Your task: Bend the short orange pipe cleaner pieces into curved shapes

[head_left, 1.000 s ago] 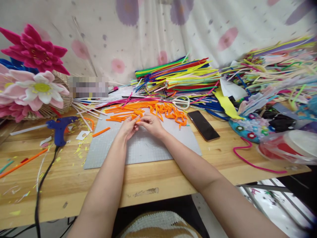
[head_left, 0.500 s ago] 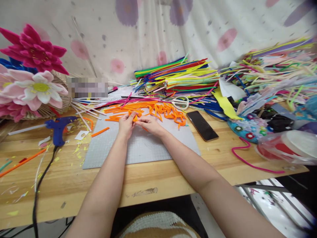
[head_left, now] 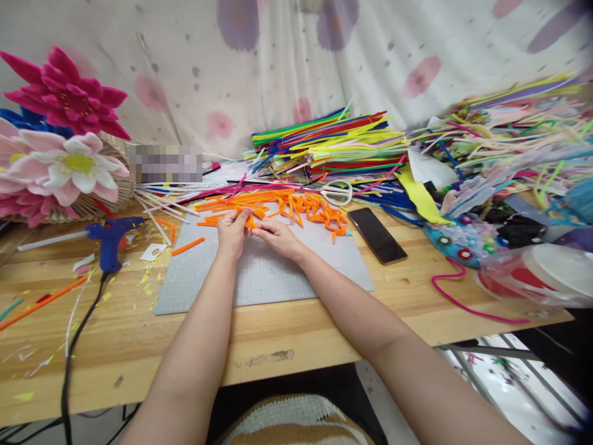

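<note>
My left hand [head_left: 231,232] and my right hand [head_left: 277,235] meet over the far part of a grey cutting mat [head_left: 264,272]. Both pinch the same short orange pipe cleaner piece [head_left: 249,220], held bent between the fingertips. Just beyond my hands lies a heap of orange pipe cleaner pieces [head_left: 296,207], some straight and some bent, spread along the mat's far edge. One loose orange piece [head_left: 188,247] lies on the mat to the left of my left hand.
A blue glue gun [head_left: 111,238] with a black cord lies left of the mat. White scissors [head_left: 338,191] and a black phone [head_left: 377,235] lie to the right. Stacks of coloured pipe cleaners [head_left: 333,145] fill the back. Felt flowers [head_left: 60,154] stand far left.
Both hands have shifted slightly left and away from me, closer to the orange heap, with the orange piece still pinched between them.
</note>
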Demonstrator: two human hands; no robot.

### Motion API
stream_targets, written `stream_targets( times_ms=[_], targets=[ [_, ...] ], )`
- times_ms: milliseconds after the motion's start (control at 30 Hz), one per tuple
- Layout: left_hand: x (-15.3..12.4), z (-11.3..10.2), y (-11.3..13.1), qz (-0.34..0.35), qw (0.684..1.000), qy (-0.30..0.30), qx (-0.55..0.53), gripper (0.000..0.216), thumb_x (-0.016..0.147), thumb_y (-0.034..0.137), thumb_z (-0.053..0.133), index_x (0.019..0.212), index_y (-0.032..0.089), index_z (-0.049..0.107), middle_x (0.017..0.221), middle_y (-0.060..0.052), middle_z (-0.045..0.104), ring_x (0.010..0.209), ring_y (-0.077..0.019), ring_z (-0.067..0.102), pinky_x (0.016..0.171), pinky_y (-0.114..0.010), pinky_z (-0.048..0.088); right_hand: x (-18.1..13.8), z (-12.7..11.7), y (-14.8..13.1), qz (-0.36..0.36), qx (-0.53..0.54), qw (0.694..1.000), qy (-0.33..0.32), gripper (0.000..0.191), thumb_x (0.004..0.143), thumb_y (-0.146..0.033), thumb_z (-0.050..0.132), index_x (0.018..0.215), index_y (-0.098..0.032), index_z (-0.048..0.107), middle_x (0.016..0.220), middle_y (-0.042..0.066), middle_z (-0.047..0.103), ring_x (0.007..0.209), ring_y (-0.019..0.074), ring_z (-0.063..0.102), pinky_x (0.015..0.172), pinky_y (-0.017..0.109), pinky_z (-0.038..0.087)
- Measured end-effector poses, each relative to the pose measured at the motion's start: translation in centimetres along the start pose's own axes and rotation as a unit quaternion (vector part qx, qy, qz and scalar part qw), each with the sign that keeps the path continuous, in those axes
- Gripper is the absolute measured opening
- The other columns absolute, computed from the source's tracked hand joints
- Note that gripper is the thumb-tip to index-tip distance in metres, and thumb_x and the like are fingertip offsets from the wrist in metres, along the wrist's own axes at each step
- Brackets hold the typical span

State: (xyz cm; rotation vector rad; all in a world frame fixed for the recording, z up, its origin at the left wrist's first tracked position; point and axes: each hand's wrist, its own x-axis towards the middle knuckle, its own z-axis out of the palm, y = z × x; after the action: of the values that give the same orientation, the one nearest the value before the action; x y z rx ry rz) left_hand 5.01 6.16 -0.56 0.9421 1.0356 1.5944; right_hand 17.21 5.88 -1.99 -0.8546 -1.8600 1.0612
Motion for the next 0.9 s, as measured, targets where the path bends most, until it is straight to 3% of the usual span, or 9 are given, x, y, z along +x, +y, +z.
stream_targets(
  times_ms=[100,300,533,700,767,900],
  targets=[
    [0.0,0.2,-0.1,-0.005,1.0,0.001,0.016,0.023,0.06,0.034,0.07,0.059,0.014,0.057,0.048,0.006,0.046,0.038,-0.003,0.036,0.036,-0.017,0.024,0.1,-0.2,0.2,0.014,-0.002,1.0,0.002,0.029,0.078,-0.042,0.051,0.066,-0.016,0.055,0.063,-0.001,0.045,0.064,0.0101,0.041,0.063,0.023,0.036],
    [0.2,0.1,-1.0,0.022,0.999,0.008,0.032,0.027,0.062,0.037,0.068,0.055,0.016,0.053,0.044,0.007,0.039,0.035,-0.0031,0.032,0.035,-0.018,0.021,0.1,-0.5,-0.5,0.018,-0.011,1.0,0.002,0.028,0.08,-0.038,0.05,0.067,-0.015,0.06,0.068,0.0,0.054,0.07,0.0114,0.048,0.071,0.025,0.037],
    [0.5,-0.2,-1.0,-0.005,1.0,0.011,0.021,0.029,0.058,0.038,0.071,0.057,0.015,0.054,0.042,0.008,0.034,0.033,-0.0021,0.025,0.033,-0.018,0.016,0.1,-0.3,-0.1,0.035,0.01,0.999,-0.013,0.024,0.078,-0.036,0.052,0.068,-0.015,0.06,0.068,0.0,0.055,0.068,0.0103,0.047,0.067,0.023,0.037],
    [0.3,-0.2,-0.1,-0.023,1.0,-0.002,0.021,0.028,0.062,0.042,0.069,0.066,0.015,0.059,0.041,0.009,0.029,0.033,-0.0019,0.021,0.032,-0.017,0.013,-0.2,-2.9,-0.1,0.049,0.005,0.998,-0.04,0.024,0.073,-0.038,0.056,0.068,-0.014,0.061,0.067,-0.001,0.055,0.066,0.0095,0.047,0.066,0.023,0.036],
    [0.2,-0.4,0.1,-0.013,1.0,-0.019,0.008,0.03,0.066,0.045,0.065,0.072,0.015,0.06,0.043,0.008,0.031,0.034,-0.0025,0.021,0.032,-0.017,0.015,-0.3,-4.7,0.0,0.074,0.027,0.997,0.01,0.027,0.072,-0.042,0.055,0.071,-0.015,0.062,0.065,-0.001,0.052,0.061,0.0085,0.044,0.06,0.022,0.035],
    [0.2,-0.9,-0.1,0.001,1.0,-0.003,0.031,0.031,0.07,0.045,0.06,0.081,0.016,0.063,0.05,0.007,0.037,0.036,-0.0027,0.024,0.032,-0.016,0.019,-0.4,-8.3,0.9,0.104,0.099,0.97,0.195,0.034,0.072,-0.049,0.051,0.083,-0.017,0.061,0.066,-0.001,0.05,0.055,0.0075,0.041,0.052,0.021,0.033]
  ],
)
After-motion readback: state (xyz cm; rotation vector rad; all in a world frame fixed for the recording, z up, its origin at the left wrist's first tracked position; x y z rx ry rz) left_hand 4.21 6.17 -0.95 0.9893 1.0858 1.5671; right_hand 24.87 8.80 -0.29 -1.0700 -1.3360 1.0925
